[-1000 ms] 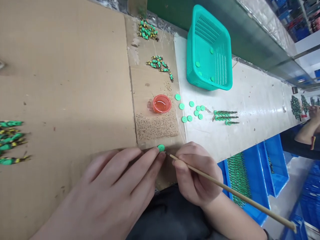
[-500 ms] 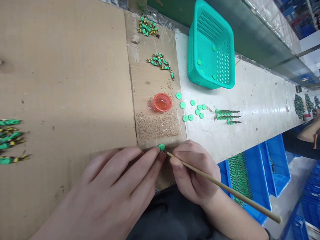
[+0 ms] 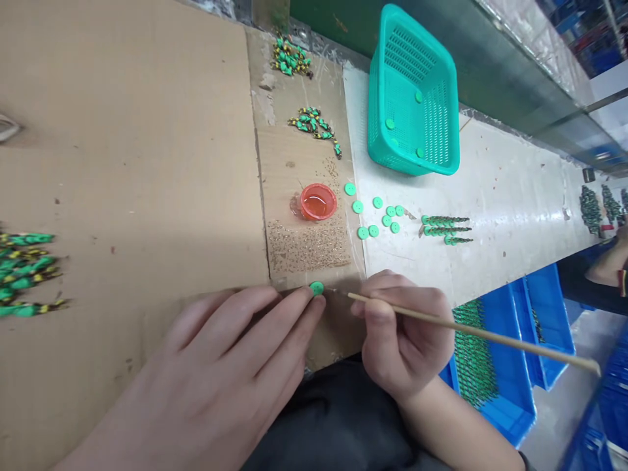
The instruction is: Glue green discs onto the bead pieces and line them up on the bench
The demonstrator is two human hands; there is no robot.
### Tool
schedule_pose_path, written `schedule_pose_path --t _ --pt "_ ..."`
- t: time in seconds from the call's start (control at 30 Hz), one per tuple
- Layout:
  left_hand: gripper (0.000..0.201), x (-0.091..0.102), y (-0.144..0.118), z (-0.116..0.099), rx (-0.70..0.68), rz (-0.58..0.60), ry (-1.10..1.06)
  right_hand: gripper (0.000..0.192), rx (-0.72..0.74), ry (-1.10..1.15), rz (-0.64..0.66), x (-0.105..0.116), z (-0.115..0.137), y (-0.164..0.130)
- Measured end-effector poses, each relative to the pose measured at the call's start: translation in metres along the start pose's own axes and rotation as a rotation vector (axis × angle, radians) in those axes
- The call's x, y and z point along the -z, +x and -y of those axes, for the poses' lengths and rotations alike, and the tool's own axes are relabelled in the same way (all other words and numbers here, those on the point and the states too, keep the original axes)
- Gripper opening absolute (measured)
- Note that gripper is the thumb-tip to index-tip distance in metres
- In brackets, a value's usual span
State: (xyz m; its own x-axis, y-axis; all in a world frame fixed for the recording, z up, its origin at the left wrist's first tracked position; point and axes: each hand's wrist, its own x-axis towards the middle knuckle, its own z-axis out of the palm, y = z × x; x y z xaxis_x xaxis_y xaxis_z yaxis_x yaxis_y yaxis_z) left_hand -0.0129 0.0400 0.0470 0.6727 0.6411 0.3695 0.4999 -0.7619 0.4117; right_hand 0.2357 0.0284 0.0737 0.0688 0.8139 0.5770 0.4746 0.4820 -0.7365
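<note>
Between the thumb and forefinger of my left hand [image 3: 240, 353] is a small round green disc [image 3: 316, 288] with tiny holes, like a button, at the cardboard's near edge. My right hand [image 3: 407, 333] is closed round a thin wooden stick [image 3: 471, 331], held like a pen. The stick's fine dark tip points at the disc, a small gap away from it. Beyond my hands stands a red cup [image 3: 318, 202] of amber liquid. Dots of the liquid cover the cardboard [image 3: 289, 281] beside the cup. Several loose green discs [image 3: 377, 203] lie to the right.
A teal basket [image 3: 413, 91] with a few discs stands at the back. Small green, black and yellow figures [image 3: 311, 121] lie on the cardboard, more at far left. Disc-and-twist rows [image 3: 446, 229] lie right. Blue bins [image 3: 505, 366] sit below the table; a person's arm [image 3: 608, 261] shows far right.
My right hand has moved right with the stick, drawing its tip away from the green disc. The stick lies at a flatter angle. My left hand still holds the disc in place.
</note>
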Motion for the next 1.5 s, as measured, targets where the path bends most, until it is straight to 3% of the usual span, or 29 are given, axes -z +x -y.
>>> schedule_pose_path --t 0.1,0.27,0.43,0.6,0.77,0.83,0.9,0.97,1.07,1.13,1.23,1.33,1.5 --pt "0.045 0.007 0.017 -0.001 -0.044 -0.006 0.105 0.013 -0.049 0.029 -0.118 -0.002 0.001 0.001" --pt "0.047 0.015 0.032 -0.002 -0.093 0.036 0.206 0.012 -0.088 0.049 -0.141 0.012 0.005 -0.004" --pt "0.041 0.018 0.032 0.0 -0.115 -0.003 0.19 0.011 -0.187 0.004 -0.194 0.025 -0.002 -0.02" --pt "0.026 0.027 0.039 0.003 -0.014 -0.043 -0.135 0.027 -0.232 -0.014 -0.23 0.025 -0.012 -0.023" --pt "0.019 0.03 0.033 -0.016 0.038 -0.029 -0.187 0.04 -0.291 0.061 -0.266 0.031 -0.004 -0.028" --pt "0.018 0.024 0.023 -0.012 0.139 -0.082 -0.184 0.046 -0.333 0.101 -0.28 0.032 -0.003 -0.03" --pt "0.026 0.024 0.01 0.004 0.329 -0.207 -0.15 0.057 -0.431 0.082 -0.271 0.032 -0.002 -0.031" --pt "0.043 0.038 -0.008 0.029 0.542 -0.346 -0.114 0.061 -0.462 0.095 -0.235 0.036 -0.001 -0.033" --pt "0.051 0.091 -0.044 0.068 0.799 -0.446 -0.058 0.05 -0.379 -0.018 -0.13 0.05 0.002 -0.037" --pt "0.052 0.136 -0.07 0.089 0.939 -0.427 0.022 0.038 -0.254 -0.102 0.024 0.062 0.001 -0.039" --pt "0.051 0.189 -0.1 0.104 1.065 -0.275 0.141 0.04 -0.125 -0.121 0.204 0.077 -0.001 -0.041" --pt "0.048 0.207 -0.107 0.107 1.074 -0.078 0.239 0.042 -0.132 -0.162 0.195 0.083 -0.004 -0.04" --pt "0.046 0.201 -0.089 0.117 1.018 0.164 0.364 0.026 -0.111 -0.252 0.222 0.085 -0.013 -0.037"
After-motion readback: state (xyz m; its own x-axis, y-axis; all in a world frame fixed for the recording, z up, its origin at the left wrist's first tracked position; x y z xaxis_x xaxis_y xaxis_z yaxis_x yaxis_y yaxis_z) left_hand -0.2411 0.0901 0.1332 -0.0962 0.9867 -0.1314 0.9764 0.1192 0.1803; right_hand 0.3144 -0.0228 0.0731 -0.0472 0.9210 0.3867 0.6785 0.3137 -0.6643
